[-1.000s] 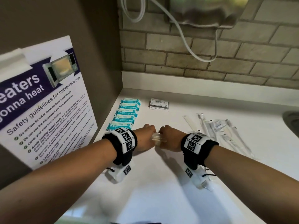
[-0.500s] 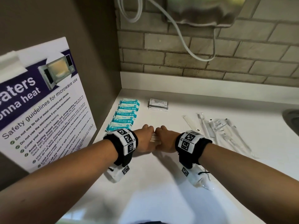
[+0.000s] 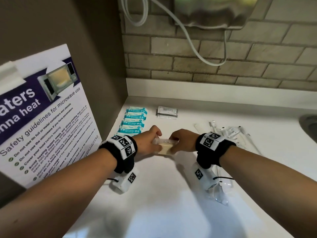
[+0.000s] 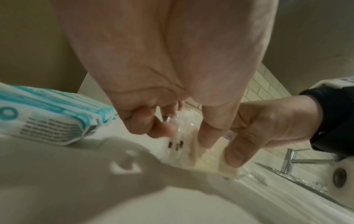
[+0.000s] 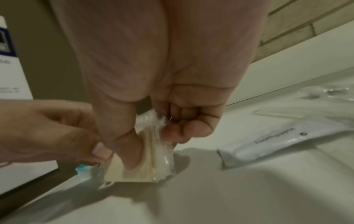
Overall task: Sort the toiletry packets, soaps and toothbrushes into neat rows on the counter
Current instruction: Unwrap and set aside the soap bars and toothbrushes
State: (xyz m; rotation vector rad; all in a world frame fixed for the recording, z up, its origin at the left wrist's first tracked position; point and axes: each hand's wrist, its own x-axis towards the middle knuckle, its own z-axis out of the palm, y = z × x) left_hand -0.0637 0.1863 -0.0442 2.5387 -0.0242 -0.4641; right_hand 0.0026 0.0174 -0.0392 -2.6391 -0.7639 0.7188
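Both hands hold one cream soap bar in a clear wrapper (image 3: 165,147) just above the white counter (image 3: 154,194). My left hand (image 3: 151,143) pinches its left end and my right hand (image 3: 180,141) pinches its right end. The left wrist view shows the soap (image 4: 203,157) between thumb and fingers of both hands; the right wrist view shows the soap (image 5: 141,168) the same way. A row of teal wipe packets (image 3: 135,121) lies along the left wall, grey sachets (image 3: 167,112) behind, and wrapped toothbrushes (image 3: 228,133) lie loose at the right.
A safety poster (image 3: 42,117) leans on the left wall. A sink rim (image 3: 308,124) shows at the far right, a tap (image 4: 291,157) beyond it. A white toothpaste packet (image 5: 277,142) lies near my right wrist. A cable and dryer (image 3: 214,12) hang on the brick wall.
Both hands have pulled back a little toward me and lifted the soap, which now shows more plainly between them.
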